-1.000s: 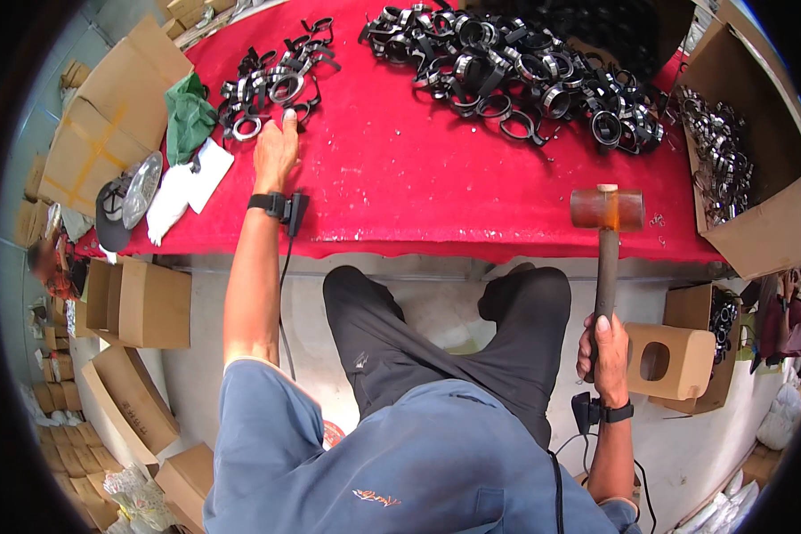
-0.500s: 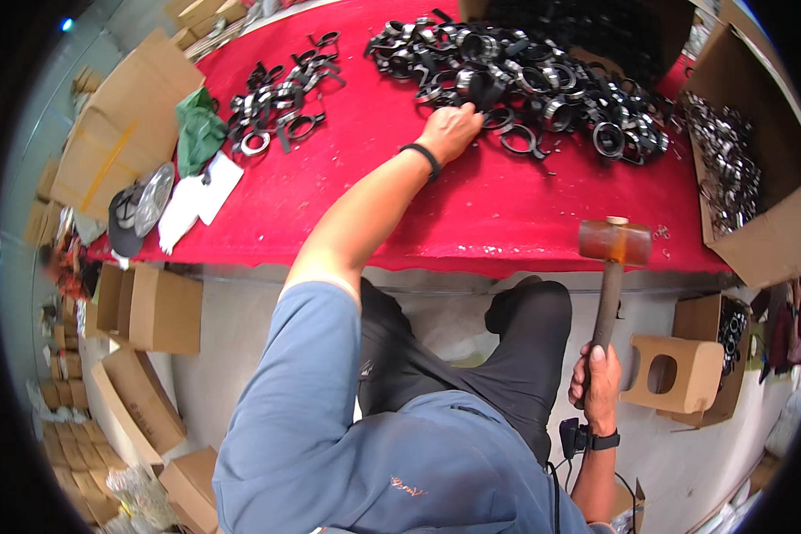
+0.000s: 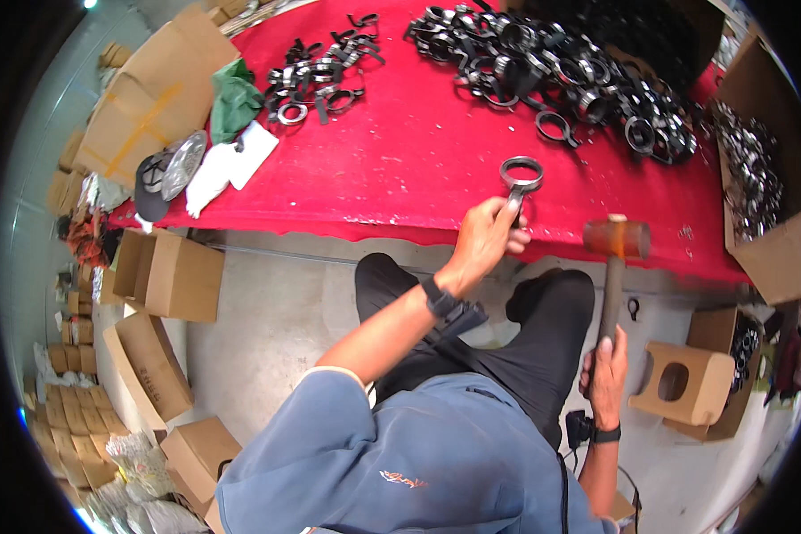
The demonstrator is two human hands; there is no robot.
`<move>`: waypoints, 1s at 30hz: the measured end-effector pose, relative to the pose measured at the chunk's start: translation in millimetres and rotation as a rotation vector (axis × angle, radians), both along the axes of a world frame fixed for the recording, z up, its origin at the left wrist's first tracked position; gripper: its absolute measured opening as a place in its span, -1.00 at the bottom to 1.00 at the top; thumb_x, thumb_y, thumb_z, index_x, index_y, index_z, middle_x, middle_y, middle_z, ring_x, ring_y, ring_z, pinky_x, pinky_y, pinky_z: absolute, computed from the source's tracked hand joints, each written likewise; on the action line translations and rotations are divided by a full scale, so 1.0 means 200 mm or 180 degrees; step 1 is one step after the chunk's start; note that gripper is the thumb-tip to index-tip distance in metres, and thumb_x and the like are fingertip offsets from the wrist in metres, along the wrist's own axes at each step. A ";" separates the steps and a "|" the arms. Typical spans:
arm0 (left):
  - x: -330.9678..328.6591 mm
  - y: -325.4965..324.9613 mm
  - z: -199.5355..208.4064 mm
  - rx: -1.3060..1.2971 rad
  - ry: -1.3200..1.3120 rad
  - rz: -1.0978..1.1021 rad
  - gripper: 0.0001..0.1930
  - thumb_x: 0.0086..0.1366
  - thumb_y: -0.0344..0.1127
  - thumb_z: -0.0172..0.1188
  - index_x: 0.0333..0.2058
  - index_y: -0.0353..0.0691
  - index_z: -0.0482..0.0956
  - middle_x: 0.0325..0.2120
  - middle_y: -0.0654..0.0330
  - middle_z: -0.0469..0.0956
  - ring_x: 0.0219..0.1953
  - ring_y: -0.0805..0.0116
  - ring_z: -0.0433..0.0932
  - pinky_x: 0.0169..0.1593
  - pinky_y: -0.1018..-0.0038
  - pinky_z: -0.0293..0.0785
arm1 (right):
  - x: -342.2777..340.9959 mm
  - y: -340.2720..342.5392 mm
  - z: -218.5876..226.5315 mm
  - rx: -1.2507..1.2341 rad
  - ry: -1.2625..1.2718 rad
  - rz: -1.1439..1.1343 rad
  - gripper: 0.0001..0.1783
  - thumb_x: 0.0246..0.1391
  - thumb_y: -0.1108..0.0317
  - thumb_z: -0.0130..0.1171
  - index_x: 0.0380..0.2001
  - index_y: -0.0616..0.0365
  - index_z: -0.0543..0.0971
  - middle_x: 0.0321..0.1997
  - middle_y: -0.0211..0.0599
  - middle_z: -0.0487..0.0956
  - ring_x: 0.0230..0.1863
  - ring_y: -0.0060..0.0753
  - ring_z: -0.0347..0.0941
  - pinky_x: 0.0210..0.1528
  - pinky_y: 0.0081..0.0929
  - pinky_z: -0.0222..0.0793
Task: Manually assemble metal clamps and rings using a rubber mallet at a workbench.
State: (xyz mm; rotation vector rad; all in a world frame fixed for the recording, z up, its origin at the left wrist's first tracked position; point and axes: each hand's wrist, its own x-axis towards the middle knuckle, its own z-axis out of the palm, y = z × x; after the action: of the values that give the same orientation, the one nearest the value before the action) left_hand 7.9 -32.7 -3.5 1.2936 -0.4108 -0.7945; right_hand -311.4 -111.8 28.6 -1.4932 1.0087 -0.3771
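My left hand (image 3: 488,238) is closed on the black stem of a ring-shaped metal clamp (image 3: 521,174), its silver ring pointing away from me over the near part of the red-covered table (image 3: 374,169). My right hand (image 3: 605,378) grips the handle of a mallet (image 3: 616,240), whose amber-brown head is up beside the table's front edge. Farther back lies a large heap of similar black and silver ring clamps (image 3: 561,76). One loose clamp (image 3: 552,127) rests at the near side of that heap.
A smaller group of clamps (image 3: 322,78) lies at the back left. Nearer the left edge are a green bag (image 3: 235,101), a white sheet and a cap (image 3: 151,189). At the right stands a carton of small metal parts (image 3: 749,173). Cardboard boxes (image 3: 182,278) stand on the floor.
My left hand has drawn back from the heap toward me, bringing out one ring clamp. The right hand still holds the mallet in nearly the same place. The view has shifted slightly.
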 end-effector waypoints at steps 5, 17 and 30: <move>-0.27 0.03 -0.22 0.0226 -0.0064 0.0270 -0.65 0.66 -0.15 0.05 0.01 -0.41 0.55 -0.14 0.06 0.69 -0.27 0.33 0.76 -0.25 0.45 0.75 | 0.09 -0.01 -0.03 0.0248 -0.0005 0.0187 -0.47 0.54 -0.18 0.01 0.10 0.11 0.39 -0.53 -0.52 0.39 -0.67 -0.68 0.30 -0.69 -0.61 0.25; -0.39 0.00 -0.36 0.0527 -0.0989 0.0103 -0.65 0.71 -0.09 -0.09 -0.10 -0.29 0.47 -0.23 0.14 0.71 -0.54 0.36 0.70 -0.53 0.44 0.53 | 0.12 -0.12 0.19 -0.2052 0.0230 0.0196 -0.43 0.54 -0.11 0.07 0.05 0.30 0.50 -0.50 -0.37 0.57 -0.56 -0.59 0.44 -0.51 -0.53 0.32; -0.37 0.00 -0.32 0.0474 -0.0883 0.0259 -0.65 0.69 -0.09 -0.04 -0.16 -0.28 0.48 -0.30 0.13 0.72 -0.50 0.33 0.72 -0.44 0.38 0.57 | 0.28 -0.02 0.25 -0.2308 0.1148 0.0533 -0.55 0.50 0.09 0.13 0.12 0.30 0.45 -0.51 0.19 0.56 -0.43 0.43 0.55 -0.35 0.02 0.45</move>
State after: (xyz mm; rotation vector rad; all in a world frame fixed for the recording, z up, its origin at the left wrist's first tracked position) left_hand -65.4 -32.4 -67.4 1.5578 -0.5238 -0.5868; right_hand -255.6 -116.7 79.6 -2.3478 1.0692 -0.3798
